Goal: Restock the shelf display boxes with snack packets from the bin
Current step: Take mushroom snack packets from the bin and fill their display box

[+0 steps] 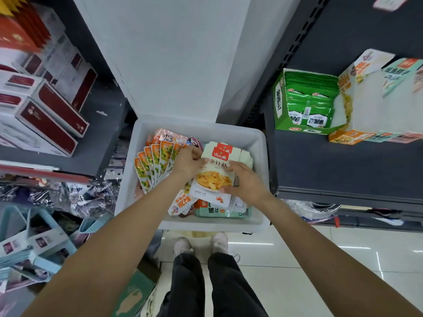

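Note:
A white plastic bin point(258, 143) stands in front of me, full of snack packets. Both hands are inside it on a stack of white packets point(214, 177) with a red label and a picture of yellow mushrooms. My left hand point(188, 162) grips the stack's upper left edge. My right hand point(243, 181) holds its right side, fingers curled around the edge. A fanned row of orange packets point(155, 165) lies at the bin's left. On the right shelf stand a green display box point(280, 104) holding green packets and an orange-and-white display box point(350, 136) beside it.
The dark shelf board point(343, 165) on the right has bare surface in front of the display boxes. Red-and-white cartons point(45, 120) fill the left shelf. Teal baskets and wrapped goods point(41, 236) crowd the lower left. My legs and shoes point(201, 248) stand on the tiled floor.

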Available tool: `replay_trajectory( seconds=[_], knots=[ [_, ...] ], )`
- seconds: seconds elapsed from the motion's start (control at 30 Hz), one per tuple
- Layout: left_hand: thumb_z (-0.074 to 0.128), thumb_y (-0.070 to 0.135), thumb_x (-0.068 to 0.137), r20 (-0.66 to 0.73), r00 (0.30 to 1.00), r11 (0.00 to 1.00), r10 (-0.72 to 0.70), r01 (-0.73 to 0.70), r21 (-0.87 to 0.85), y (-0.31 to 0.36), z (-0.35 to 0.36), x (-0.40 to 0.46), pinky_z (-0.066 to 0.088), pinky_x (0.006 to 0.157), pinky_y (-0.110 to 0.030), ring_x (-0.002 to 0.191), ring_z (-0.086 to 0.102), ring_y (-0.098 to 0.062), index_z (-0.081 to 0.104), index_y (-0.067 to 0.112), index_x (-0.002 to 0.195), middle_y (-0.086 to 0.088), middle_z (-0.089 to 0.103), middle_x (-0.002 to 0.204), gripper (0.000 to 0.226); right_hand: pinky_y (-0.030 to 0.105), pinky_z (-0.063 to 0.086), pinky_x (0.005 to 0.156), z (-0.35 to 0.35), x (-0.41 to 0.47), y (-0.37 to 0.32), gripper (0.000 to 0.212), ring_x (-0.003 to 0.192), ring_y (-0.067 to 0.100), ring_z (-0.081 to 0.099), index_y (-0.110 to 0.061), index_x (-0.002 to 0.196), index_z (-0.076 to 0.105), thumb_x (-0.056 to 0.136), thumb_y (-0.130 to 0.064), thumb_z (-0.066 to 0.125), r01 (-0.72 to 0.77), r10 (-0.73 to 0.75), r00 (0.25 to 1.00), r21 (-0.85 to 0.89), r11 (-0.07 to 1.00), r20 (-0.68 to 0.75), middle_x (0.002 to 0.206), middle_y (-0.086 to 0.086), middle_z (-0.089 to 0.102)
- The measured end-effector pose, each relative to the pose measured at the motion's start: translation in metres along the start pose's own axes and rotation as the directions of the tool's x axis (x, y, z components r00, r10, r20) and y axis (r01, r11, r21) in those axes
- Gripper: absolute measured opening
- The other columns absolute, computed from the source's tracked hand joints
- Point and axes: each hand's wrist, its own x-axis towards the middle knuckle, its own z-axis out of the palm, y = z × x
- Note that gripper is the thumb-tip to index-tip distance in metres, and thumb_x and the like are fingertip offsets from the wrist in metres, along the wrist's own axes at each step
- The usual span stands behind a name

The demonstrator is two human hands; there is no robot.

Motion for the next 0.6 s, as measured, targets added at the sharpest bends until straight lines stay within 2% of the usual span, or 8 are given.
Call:
replay_trajectory(
  seconds=[0.07,0.13,0.2,0.23,0.33,0.4,0.53,0.6],
  knots=[
    [0.066,0.008,0.085,-0.024,1.0,1.0,-0.017,0.017,-0.003,-0.004,-0.007,0.001,0.05,0.082,-0.036,0.096,0.059,-0.024,0.055,0.005,0.092,-0.01,0.063,0.102,0.013,0.031,0.028,0.111,-0.007,0.006,0.0,0.059,0.135,0.016,0.033,-0.02,0.136,0.044,0.084,-0.035,0.068,-0.031,0.032,0.999,0.035,0.999,-0.036,0.148,-0.002,0.033],
    [0.063,0.003,0.087,-0.059,0.998,0.999,-0.037,0.037,-0.002,-0.01,-0.018,0.0,0.05,0.076,-0.032,0.096,0.058,-0.024,0.054,0.008,0.085,-0.008,0.062,0.098,0.01,0.04,0.031,0.111,-0.012,0.017,0.002,0.063,0.135,0.02,0.033,-0.02,0.142,0.037,0.087,-0.034,0.065,-0.081,0.084,0.992,0.037,0.996,-0.093,0.148,0.001,0.033],
    [0.06,-0.001,0.087,-0.112,0.993,0.999,-0.046,0.045,-0.013,-0.018,-0.031,-0.001,0.05,0.077,-0.03,0.098,0.057,-0.023,0.056,0.01,0.084,-0.006,0.06,0.098,0.012,0.043,0.029,0.111,-0.014,0.028,0.001,0.07,0.137,0.022,0.03,-0.022,0.145,0.031,0.086,-0.034,0.065,-0.114,0.112,0.989,-0.005,0.994,-0.095,0.149,0.004,0.031],
    [0.059,-0.002,0.087,-0.127,0.991,0.999,-0.049,0.047,-0.021,-0.021,-0.038,-0.002,0.049,0.078,-0.03,0.099,0.057,-0.023,0.057,0.009,0.091,-0.006,0.059,0.099,0.012,0.044,0.026,0.113,-0.013,0.033,0.001,0.073,0.139,0.023,0.026,-0.023,0.146,0.028,0.085,-0.035,0.065,-0.127,0.123,0.989,-0.045,0.991,-0.076,0.15,0.004,0.029],
    [0.058,0.0,0.088,-0.121,0.992,0.999,-0.04,0.037,-0.022,-0.023,-0.051,-0.005,0.049,0.077,-0.031,0.096,0.057,-0.019,0.049,0.009,0.12,-0.005,0.06,0.101,0.035,0.043,0.02,0.115,-0.009,0.047,-0.003,0.083,0.14,0.027,0.02,-0.025,0.148,0.023,0.081,-0.041,0.068,-0.169,0.169,0.986,-0.114,0.979,-0.016,0.149,0.006,0.029],
    [0.058,-0.001,0.088,-0.092,0.996,1.0,-0.002,0.002,0.0,-0.022,-0.055,-0.007,0.051,0.081,-0.035,0.095,0.058,-0.018,0.05,0.01,0.125,-0.005,0.062,0.102,0.039,0.044,0.019,0.115,-0.006,0.057,-0.005,0.09,0.14,0.029,0.019,-0.027,0.147,0.022,0.075,-0.047,0.072,-0.193,0.195,0.981,-0.131,0.972,0.004,0.147,0.008,0.029],
    [0.054,-0.001,0.09,-0.048,0.997,0.999,0.052,-0.053,-0.013,-0.018,-0.06,-0.01,0.051,0.088,-0.037,0.096,0.061,-0.02,0.062,0.01,0.108,-0.004,0.065,0.104,0.022,0.043,0.02,0.114,-0.008,0.067,-0.007,0.095,0.136,0.029,0.025,-0.028,0.142,0.031,0.063,-0.052,0.079,-0.229,0.23,0.973,-0.157,0.961,-0.011,0.14,0.007,0.037],
    [0.054,0.007,0.092,-0.068,0.994,0.996,0.091,-0.091,0.008,-0.015,-0.065,-0.012,0.051,0.087,-0.044,0.091,0.063,-0.029,0.062,0.004,0.098,-0.011,0.068,0.097,0.01,0.042,0.022,0.112,-0.01,0.065,-0.01,0.096,0.135,0.028,0.027,-0.027,0.142,0.032,0.061,-0.052,0.08,-0.236,0.234,0.972,-0.182,0.955,-0.031,0.139,0.005,0.039]
  ],
)
